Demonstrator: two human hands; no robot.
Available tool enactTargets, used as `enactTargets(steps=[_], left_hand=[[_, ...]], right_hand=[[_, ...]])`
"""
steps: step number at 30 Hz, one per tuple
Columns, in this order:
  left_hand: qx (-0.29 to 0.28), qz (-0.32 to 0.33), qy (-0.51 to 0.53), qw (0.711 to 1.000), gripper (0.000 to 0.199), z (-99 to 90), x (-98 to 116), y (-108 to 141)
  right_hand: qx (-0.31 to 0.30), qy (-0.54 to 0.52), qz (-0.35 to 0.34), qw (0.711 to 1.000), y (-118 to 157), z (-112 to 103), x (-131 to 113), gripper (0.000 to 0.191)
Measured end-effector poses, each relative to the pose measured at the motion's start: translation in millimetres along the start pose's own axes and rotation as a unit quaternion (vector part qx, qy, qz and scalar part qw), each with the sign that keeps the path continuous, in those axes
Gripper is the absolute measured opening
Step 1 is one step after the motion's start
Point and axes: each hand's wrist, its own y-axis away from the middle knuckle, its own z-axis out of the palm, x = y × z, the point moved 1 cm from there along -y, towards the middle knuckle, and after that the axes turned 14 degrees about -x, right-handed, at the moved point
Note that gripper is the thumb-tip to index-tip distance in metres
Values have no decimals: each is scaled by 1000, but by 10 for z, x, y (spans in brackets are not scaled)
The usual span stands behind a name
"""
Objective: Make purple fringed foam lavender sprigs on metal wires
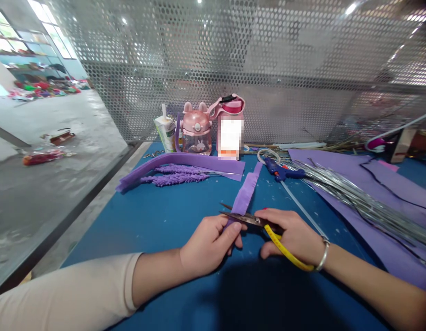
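Observation:
My left hand (213, 241) pinches the near end of a purple strip (245, 193) between thumb and fingers. The strip stretches away from me over the blue table, and its right edge looks cut into a fringe. My right hand (292, 232) is closed on a pair of scissors (249, 219) with a yellow handle. Their dark blades are parted and lie across the strip, just beyond my left fingertips. Behind lie a wide purple band (185, 160) and purple flower sprigs (180, 177) with wire stems.
A blue glue gun (282, 172) lies beyond my right hand. Bundled silver wires (358, 197) rest on a purple sheet (330, 161) at right. A drink carton (165, 133), a clear bottle with ears (197, 131) and a pink bottle (230, 110) stand before the perforated metal panel (206, 55).

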Motion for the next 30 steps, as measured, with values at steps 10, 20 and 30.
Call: enactTargets(steps=[10, 20, 30], left_hand=[[9, -6, -8, 1000, 37, -20, 22, -13], [21, 14, 50, 998, 30, -10, 7, -32], [31, 37, 41, 998, 35, -18, 55, -10]], right_hand=[[-38, -29, 25, 999, -12, -57, -55, 69], [-87, 1, 82, 993, 6, -112, -134, 89], [-92, -10, 67, 993, 1, -116, -176, 87]])
